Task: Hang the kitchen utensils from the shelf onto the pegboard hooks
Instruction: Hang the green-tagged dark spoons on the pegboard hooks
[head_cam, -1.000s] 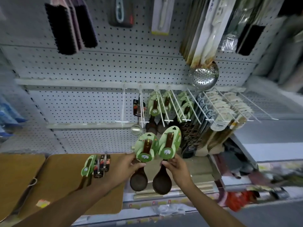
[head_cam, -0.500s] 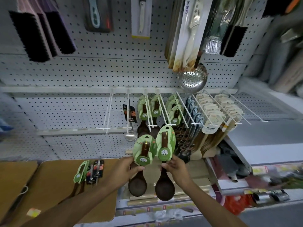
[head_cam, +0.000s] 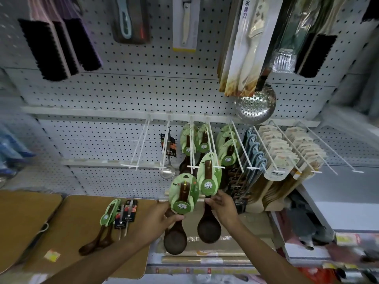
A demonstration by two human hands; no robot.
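My left hand [head_cam: 158,220] grips a dark wooden spoon with a green card [head_cam: 183,194], held below the hooks. A second spoon on a green card [head_cam: 209,177] is pinched by my right hand [head_cam: 222,206], with the card's top at the tip of a white pegboard hook [head_cam: 213,144]. More green-carded spoons [head_cam: 187,140] hang further back on the hooks. On the wooden board [head_cam: 71,232] on the shelf lie another green-carded spoon [head_cam: 108,214] and slim carded utensils [head_cam: 126,214].
A small steel ladle [head_cam: 167,171] hangs on a hook to the left, beside a bare hook [head_cam: 141,144]. Blue utensils [head_cam: 254,148] and beige carded items [head_cam: 281,152] fill the hooks to the right. A perforated skimmer [head_cam: 255,103], brushes and boxed knives hang above.
Both hands have risen with their spoons. The right spoon's card has come up to the hook's tip, while the left one stays lower.
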